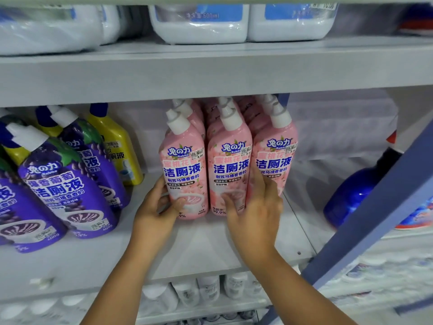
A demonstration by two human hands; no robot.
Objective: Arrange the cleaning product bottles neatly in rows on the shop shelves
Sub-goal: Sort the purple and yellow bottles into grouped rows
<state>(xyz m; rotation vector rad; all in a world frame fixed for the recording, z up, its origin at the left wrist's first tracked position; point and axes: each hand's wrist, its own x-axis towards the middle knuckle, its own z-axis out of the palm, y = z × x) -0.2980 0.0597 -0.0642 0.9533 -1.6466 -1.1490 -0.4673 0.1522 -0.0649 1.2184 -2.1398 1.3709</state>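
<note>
Three rows of pink toilet-cleaner bottles with white caps stand upright in the middle of the white shelf point(206, 245). My left hand point(157, 207) grips the base of the front left pink bottle point(184, 170), thumb across its front and fingers round its left side. My right hand point(253, 207) holds the front middle pink bottle point(230, 165), thumb on its lower front, with fingers slipped into the gap between it and the front right pink bottle point(275, 156). More pink bottles stand behind each front one.
Purple bottles point(65, 184) and yellow bottles point(117, 141) fill the shelf's left side. A dark blue bottle point(351, 195) stands at the right behind a slanted blue frame post point(375, 219). White wrapped jugs point(199, 24) sit on the shelf above; small white bottles point(208, 289) below.
</note>
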